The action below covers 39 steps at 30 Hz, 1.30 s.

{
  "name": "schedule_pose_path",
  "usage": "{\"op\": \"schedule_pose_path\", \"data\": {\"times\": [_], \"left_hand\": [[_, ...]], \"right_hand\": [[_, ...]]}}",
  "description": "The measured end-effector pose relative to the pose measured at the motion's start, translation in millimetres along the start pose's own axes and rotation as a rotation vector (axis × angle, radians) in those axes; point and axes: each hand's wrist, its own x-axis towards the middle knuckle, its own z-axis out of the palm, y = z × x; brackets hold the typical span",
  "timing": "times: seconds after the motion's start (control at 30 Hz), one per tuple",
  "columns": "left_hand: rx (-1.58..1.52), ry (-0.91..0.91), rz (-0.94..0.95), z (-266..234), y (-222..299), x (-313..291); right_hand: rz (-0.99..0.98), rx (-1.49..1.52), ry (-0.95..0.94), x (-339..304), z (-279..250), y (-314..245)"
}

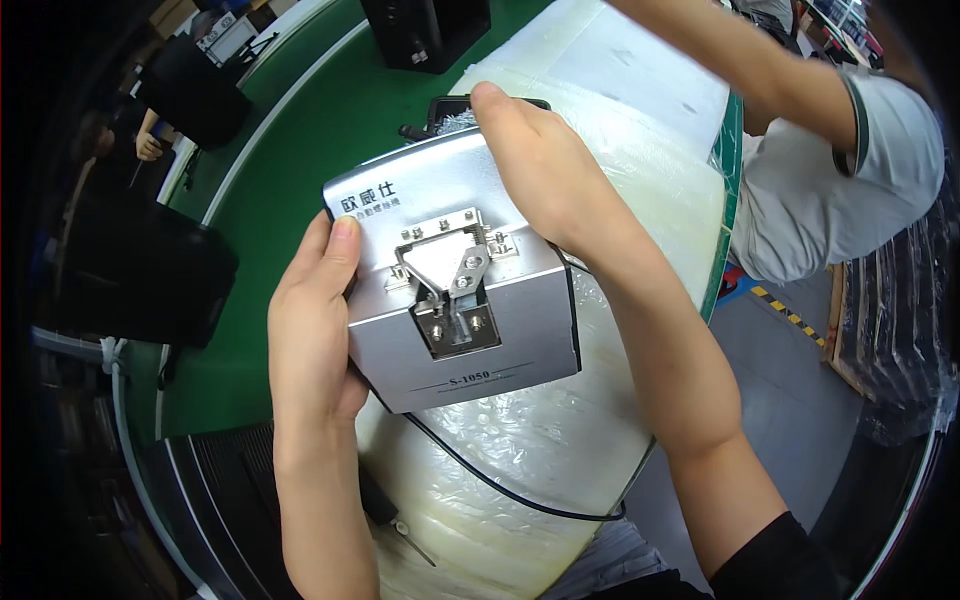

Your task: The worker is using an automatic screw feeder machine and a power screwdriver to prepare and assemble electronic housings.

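Between my hands is a silver, box-shaped screw feeder (540, 330) with black edges and a metal bracket on its front. It is tilted. My left hand (325, 310) grips its left side, the thumb on the front and the other fingers mostly behind. Over the top right edge lies my right hand (545, 170); its thumb points away along the top and its other fingers are hidden. Beyond the feeder's top, an open black tray (440, 108) shows a heap of small silvery pieces. A black cable (500, 488) runs below the feeder.
A plastic-wrapped pale pad (520, 440) covers the bench under my hands. A black-handled screwdriver (378, 503) lies near my left forearm. Black box-shaped units stand on the green conveyor (290, 130). A person in a pale shirt (850, 190) works at the right; wrapped stacks (890, 310) stand behind.
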Motion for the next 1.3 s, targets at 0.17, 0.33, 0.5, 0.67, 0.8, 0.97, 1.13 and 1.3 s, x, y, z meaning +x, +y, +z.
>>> {"op": "schedule_pose_path", "data": {"times": [0.17, 0.33, 0.5, 0.67, 0.8, 0.97, 1.13, 1.3], "left_hand": [[-0.004, -0.024, -0.003, 2.1, 1.8, -0.7], [0.0, -0.005, -0.004, 0.7, 2.9, -0.8], [-0.004, -0.03, 0.0, 2.7, 5.5, -1.8], [0.016, 0.0, 0.014, -0.5, 1.9, 0.3], [0.014, -0.006, -0.006, 2.4, 4.8, -1.0], [0.012, -0.003, -0.012, 4.0, 7.5, -3.7], [0.019, 0.019, -0.026, 6.2, 9.7, -6.0], [0.005, 0.0, 0.003, 1.1, 3.8, -1.3]], "right_hand": [[-0.007, -0.009, 0.021, -0.7, -2.1, 0.6], [-0.026, -0.007, 0.012, -1.0, -2.3, -2.8], [-0.053, -0.02, 0.04, 1.1, -2.4, 2.2], [-0.068, 0.0, 0.055, -1.1, 0.5, 0.8], [-0.091, -0.025, 0.074, -0.6, 0.2, 5.9], [-0.035, -0.041, 0.073, -6.0, -0.5, -0.9], [0.028, -0.048, 0.012, -4.1, -3.8, -0.5], [0.02, -0.045, 0.009, -1.7, -2.2, 0.6]]}}
